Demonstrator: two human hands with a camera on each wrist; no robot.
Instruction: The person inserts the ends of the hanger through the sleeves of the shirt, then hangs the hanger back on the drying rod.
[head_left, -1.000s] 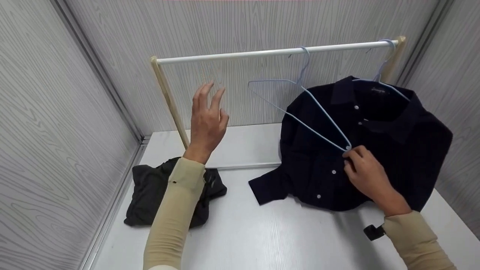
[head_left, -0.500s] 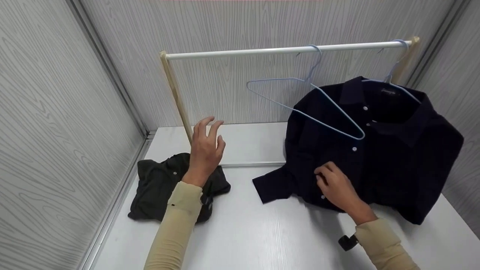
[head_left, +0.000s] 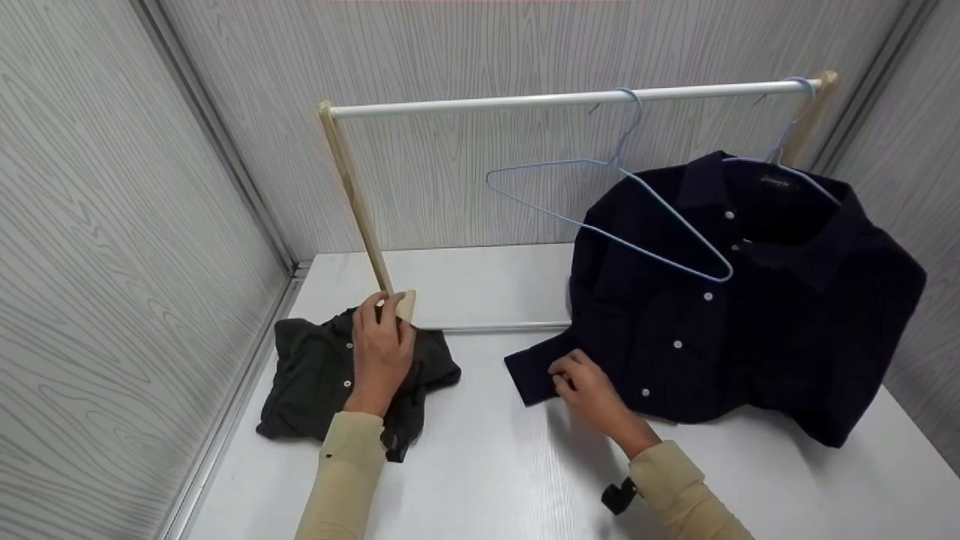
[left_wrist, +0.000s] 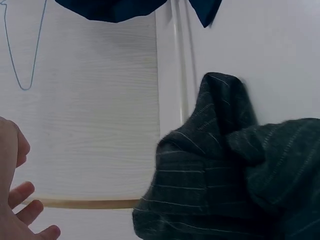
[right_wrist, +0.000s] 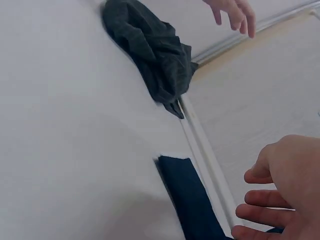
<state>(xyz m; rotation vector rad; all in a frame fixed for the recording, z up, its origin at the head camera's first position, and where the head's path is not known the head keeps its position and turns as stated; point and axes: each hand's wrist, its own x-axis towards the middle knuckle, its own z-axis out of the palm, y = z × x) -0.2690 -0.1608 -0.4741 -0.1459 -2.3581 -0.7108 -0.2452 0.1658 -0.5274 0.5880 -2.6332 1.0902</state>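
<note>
A crumpled dark grey-green shirt (head_left: 304, 386) with thin pale stripes lies on the white tabletop at the left. Over it in the head view is my left hand (head_left: 381, 360), fingers loosely bent and holding nothing. My right hand (head_left: 596, 401) overlaps the sleeve of a navy button shirt (head_left: 802, 322); its fingers curl loosely around nothing. That navy shirt hangs on a hanger at the rack's right end, its cuff (right_wrist: 175, 175) lying toward the table. Beside it a bare light-blue wire hanger (head_left: 726, 255) hangs from the rail, overlapping the navy shirt's front.
The clothes rack has a white top rail (head_left: 465, 106), wooden end posts (head_left: 354, 199) and a low white bar (head_left: 495, 326) near the tabletop (head_left: 487, 480). Grey wood-grain panels (head_left: 135, 247) enclose the left, back and right sides.
My right hand has let go of the bare hanger's lower corner and moved left and down. My left hand has come down from beside the rack to over the dark grey-green shirt.
</note>
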